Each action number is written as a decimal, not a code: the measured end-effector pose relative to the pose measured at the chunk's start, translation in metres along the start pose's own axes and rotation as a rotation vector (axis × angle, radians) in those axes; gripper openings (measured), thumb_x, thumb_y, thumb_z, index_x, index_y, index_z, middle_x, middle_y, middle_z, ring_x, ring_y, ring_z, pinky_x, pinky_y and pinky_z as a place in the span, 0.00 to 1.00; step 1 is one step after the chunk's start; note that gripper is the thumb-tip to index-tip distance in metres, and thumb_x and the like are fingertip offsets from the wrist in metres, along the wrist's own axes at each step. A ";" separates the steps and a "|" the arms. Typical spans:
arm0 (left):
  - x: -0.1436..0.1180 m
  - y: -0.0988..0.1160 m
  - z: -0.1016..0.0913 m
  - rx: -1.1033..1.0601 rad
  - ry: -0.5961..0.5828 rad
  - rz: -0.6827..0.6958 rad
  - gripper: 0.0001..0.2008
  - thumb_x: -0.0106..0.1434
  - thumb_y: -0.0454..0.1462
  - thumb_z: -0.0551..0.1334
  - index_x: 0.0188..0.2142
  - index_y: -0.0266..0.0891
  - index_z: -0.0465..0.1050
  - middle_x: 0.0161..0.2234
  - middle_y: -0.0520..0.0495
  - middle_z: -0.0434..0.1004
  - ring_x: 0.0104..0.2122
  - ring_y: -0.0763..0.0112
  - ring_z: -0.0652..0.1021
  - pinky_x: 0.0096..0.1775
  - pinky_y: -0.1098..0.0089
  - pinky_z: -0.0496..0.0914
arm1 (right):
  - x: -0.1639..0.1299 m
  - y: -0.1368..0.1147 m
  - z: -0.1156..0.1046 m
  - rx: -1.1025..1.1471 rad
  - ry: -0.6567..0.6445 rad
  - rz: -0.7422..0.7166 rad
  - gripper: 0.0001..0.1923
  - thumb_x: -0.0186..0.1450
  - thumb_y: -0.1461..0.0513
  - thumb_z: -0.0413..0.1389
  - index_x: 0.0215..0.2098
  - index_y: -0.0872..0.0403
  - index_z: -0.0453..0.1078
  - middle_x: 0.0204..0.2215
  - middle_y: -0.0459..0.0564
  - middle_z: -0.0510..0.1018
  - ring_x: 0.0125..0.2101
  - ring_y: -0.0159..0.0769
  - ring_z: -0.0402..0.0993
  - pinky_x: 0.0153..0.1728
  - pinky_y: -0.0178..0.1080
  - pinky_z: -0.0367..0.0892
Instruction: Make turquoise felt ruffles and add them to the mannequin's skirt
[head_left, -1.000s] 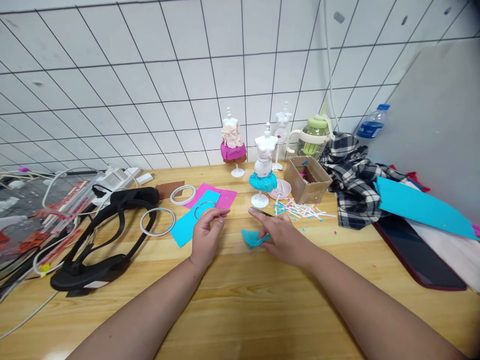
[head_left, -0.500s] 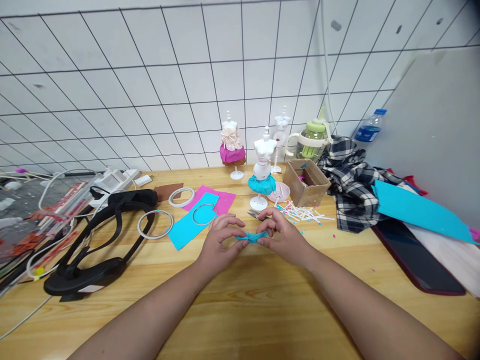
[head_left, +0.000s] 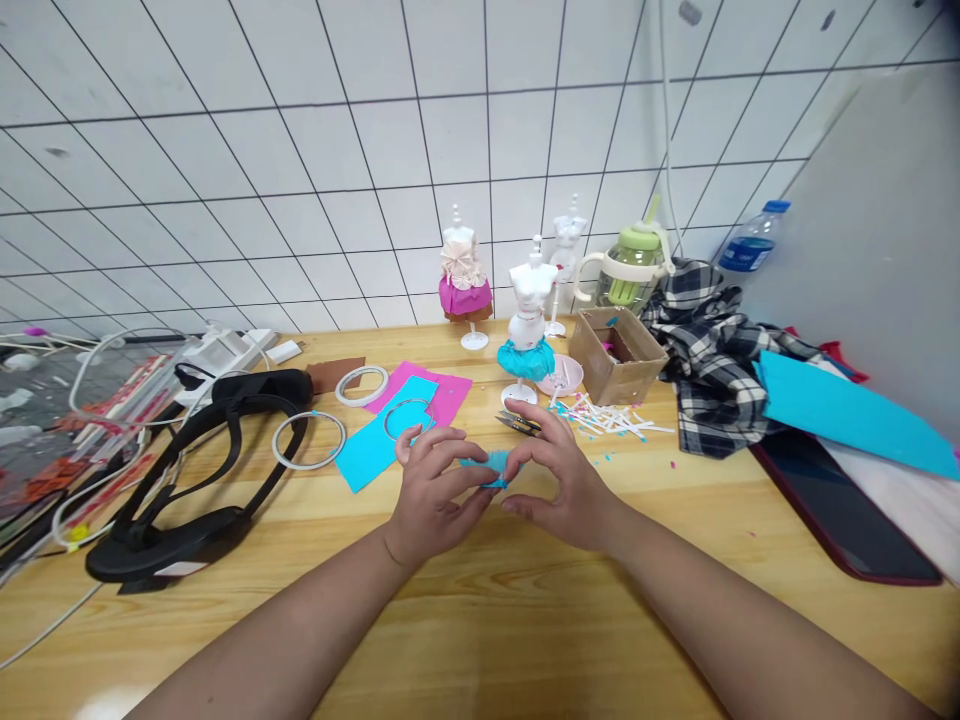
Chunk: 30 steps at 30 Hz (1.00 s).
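— Both hands, left hand (head_left: 435, 490) and right hand (head_left: 559, 480), pinch what?
— One crumpled teal paper scrap (head_left: 486, 466), soft and creased, gripped between fingertips above the wooden table (head_left: 480, 620), scissors (head_left: 517, 423) at one o'clock.

Light wooden table (head_left: 480, 620) with visible grain — carries black strap headset (head_left: 187, 470) at left, white tape ring (head_left: 308, 440), turquoise felt sheet (head_left: 379, 440) over pink felt sheet (head_left: 442, 390), white dress-form mannequin in turquoise skirt (head_left: 528, 330), open brown cardboard box (head_left: 616, 355), white paper scraps (head_left: 611, 418), black-and-white plaid cloth (head_left: 712, 360) at right.
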<state>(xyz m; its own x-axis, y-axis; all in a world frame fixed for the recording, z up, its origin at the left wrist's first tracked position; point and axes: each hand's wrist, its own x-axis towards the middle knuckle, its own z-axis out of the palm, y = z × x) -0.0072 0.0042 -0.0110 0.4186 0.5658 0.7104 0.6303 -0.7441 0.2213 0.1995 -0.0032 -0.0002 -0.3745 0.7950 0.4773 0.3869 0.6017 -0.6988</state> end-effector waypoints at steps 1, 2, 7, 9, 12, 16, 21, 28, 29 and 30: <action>0.000 0.000 0.000 0.004 0.007 0.007 0.05 0.56 0.36 0.66 0.31 0.51 0.77 0.34 0.53 0.79 0.43 0.61 0.73 0.55 0.52 0.52 | 0.000 0.000 0.001 0.007 -0.003 0.005 0.10 0.56 0.57 0.65 0.34 0.51 0.72 0.63 0.54 0.57 0.61 0.51 0.54 0.57 0.54 0.56; 0.000 0.000 0.000 0.007 0.013 0.014 0.05 0.56 0.36 0.66 0.31 0.51 0.76 0.34 0.53 0.79 0.43 0.61 0.73 0.55 0.52 0.52 | 0.000 0.000 0.001 0.015 -0.006 0.009 0.10 0.56 0.57 0.65 0.34 0.51 0.72 0.63 0.54 0.58 0.61 0.51 0.54 0.57 0.54 0.56; 0.000 0.001 0.001 0.010 0.006 0.021 0.05 0.55 0.36 0.66 0.31 0.51 0.76 0.34 0.53 0.79 0.43 0.61 0.73 0.55 0.52 0.51 | 0.000 0.000 0.003 0.025 -0.016 0.015 0.08 0.56 0.59 0.65 0.33 0.51 0.72 0.60 0.54 0.62 0.60 0.49 0.56 0.57 0.53 0.55; 0.000 0.001 0.001 0.005 0.000 0.013 0.06 0.55 0.36 0.66 0.32 0.52 0.76 0.34 0.53 0.79 0.43 0.62 0.73 0.56 0.52 0.51 | 0.000 0.001 0.003 0.015 -0.012 0.008 0.06 0.57 0.60 0.64 0.32 0.51 0.72 0.59 0.53 0.64 0.60 0.48 0.57 0.57 0.53 0.55; -0.001 0.002 0.000 0.007 -0.005 -0.015 0.08 0.56 0.38 0.66 0.37 0.52 0.77 0.35 0.52 0.79 0.44 0.60 0.73 0.56 0.52 0.51 | -0.001 0.002 0.004 0.013 0.002 -0.013 0.04 0.59 0.60 0.62 0.31 0.51 0.73 0.58 0.52 0.65 0.59 0.48 0.59 0.56 0.53 0.56; -0.002 0.003 -0.002 0.007 0.011 0.010 0.05 0.56 0.38 0.66 0.33 0.52 0.77 0.36 0.51 0.79 0.46 0.58 0.73 0.56 0.51 0.52 | -0.001 0.000 0.004 0.023 0.015 -0.019 0.03 0.60 0.60 0.62 0.31 0.50 0.73 0.58 0.51 0.66 0.58 0.47 0.59 0.57 0.52 0.55; -0.001 0.004 -0.004 0.007 0.055 0.057 0.05 0.55 0.37 0.66 0.30 0.53 0.77 0.34 0.52 0.78 0.44 0.59 0.73 0.55 0.51 0.53 | -0.001 -0.001 0.007 0.064 0.027 -0.005 0.05 0.59 0.58 0.63 0.31 0.50 0.72 0.57 0.52 0.67 0.57 0.46 0.62 0.56 0.50 0.58; 0.005 0.008 -0.005 -0.127 0.011 -0.088 0.03 0.58 0.37 0.63 0.29 0.43 0.75 0.36 0.47 0.78 0.44 0.60 0.73 0.51 0.54 0.60 | 0.002 0.003 0.004 0.124 0.079 0.107 0.23 0.57 0.56 0.64 0.50 0.49 0.68 0.52 0.53 0.72 0.50 0.43 0.69 0.50 0.47 0.64; 0.006 0.008 -0.005 -0.148 -0.003 -0.113 0.04 0.59 0.38 0.62 0.29 0.43 0.74 0.37 0.46 0.77 0.44 0.61 0.73 0.50 0.55 0.61 | 0.002 0.004 0.003 0.108 0.061 0.088 0.18 0.58 0.57 0.64 0.45 0.49 0.71 0.51 0.53 0.73 0.52 0.44 0.68 0.52 0.47 0.63; 0.006 0.007 -0.005 -0.169 -0.015 -0.140 0.05 0.60 0.39 0.62 0.29 0.42 0.74 0.37 0.46 0.77 0.44 0.61 0.72 0.50 0.55 0.62 | 0.002 0.004 0.003 0.093 0.041 0.076 0.12 0.58 0.58 0.63 0.41 0.49 0.74 0.50 0.52 0.74 0.53 0.44 0.67 0.54 0.48 0.61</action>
<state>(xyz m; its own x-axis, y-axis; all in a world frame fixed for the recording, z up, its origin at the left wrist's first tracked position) -0.0034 0.0008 -0.0019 0.3453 0.6719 0.6553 0.5646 -0.7064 0.4269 0.1977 0.0011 -0.0036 -0.3114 0.8415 0.4415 0.3325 0.5317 -0.7789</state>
